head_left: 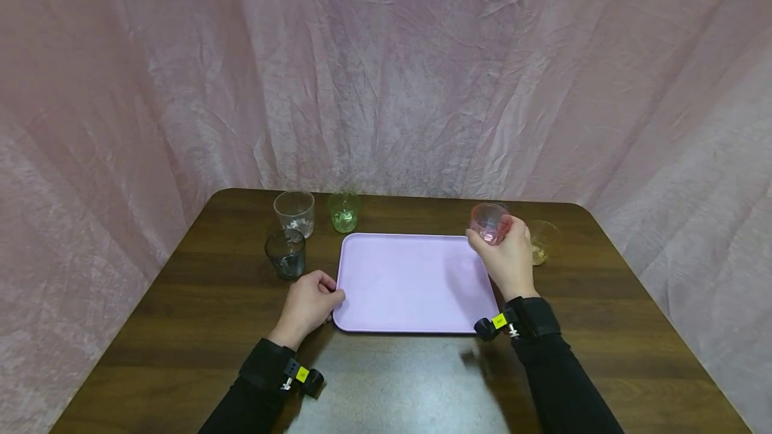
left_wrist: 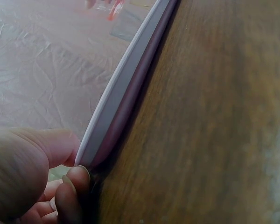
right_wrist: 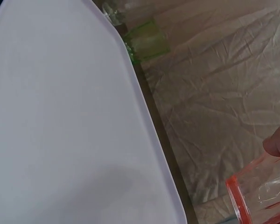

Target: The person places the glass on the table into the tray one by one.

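A lilac tray [head_left: 416,283] lies on the wooden table. My left hand [head_left: 307,303] pinches its left rim near the front corner; in the left wrist view the thumb [left_wrist: 60,144] is on the rim and a fingertip is just under it. At the tray's far right corner, my right hand [head_left: 506,256] holds a pink-tinted glass [head_left: 487,225] between thumb and fingers. The right wrist view shows only part of that glass [right_wrist: 256,196], with its red edge. Beside the right hand stands a yellowish glass [head_left: 545,236], partly hidden behind it.
Left of the tray stand a dark grey glass [head_left: 286,256] and a clear glass [head_left: 295,213]. A green glass [head_left: 344,213] is just beyond the tray's far left corner. Pink curtains [head_left: 386,86] hang behind the table [head_left: 199,327].
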Demonstrator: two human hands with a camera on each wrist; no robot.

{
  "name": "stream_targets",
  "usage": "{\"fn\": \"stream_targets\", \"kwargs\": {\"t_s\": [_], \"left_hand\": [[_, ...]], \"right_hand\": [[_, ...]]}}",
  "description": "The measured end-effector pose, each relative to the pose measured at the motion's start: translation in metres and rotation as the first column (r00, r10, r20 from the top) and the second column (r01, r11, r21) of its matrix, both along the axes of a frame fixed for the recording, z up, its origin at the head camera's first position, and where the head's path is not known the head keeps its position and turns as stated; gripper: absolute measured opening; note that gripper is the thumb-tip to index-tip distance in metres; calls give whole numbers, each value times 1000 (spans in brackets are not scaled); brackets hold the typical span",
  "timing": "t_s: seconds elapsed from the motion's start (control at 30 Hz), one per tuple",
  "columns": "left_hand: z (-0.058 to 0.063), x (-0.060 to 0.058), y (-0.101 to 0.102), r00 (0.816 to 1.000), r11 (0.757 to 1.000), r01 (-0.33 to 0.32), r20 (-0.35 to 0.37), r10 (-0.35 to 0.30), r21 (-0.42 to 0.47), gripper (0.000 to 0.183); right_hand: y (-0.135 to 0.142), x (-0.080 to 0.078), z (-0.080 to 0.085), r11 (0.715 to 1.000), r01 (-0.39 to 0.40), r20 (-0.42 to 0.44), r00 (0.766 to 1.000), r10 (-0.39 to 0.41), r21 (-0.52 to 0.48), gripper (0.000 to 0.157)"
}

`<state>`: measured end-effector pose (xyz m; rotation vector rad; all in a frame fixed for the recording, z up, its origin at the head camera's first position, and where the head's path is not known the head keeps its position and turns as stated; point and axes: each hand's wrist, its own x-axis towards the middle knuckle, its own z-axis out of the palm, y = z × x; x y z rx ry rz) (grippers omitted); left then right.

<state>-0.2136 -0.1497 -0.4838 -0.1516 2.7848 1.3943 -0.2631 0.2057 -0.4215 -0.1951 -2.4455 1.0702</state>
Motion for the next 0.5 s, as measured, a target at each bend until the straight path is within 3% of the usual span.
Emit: {"fn": "stream_targets", "kwargs": {"t_s": [0.5], "left_hand": [[1, 1, 0, 1000, 1000, 2, 8, -2, 9, 15]], "right_hand": [[-22, -9, 1, 998, -66, -28, 997, 66, 0, 83]]}}
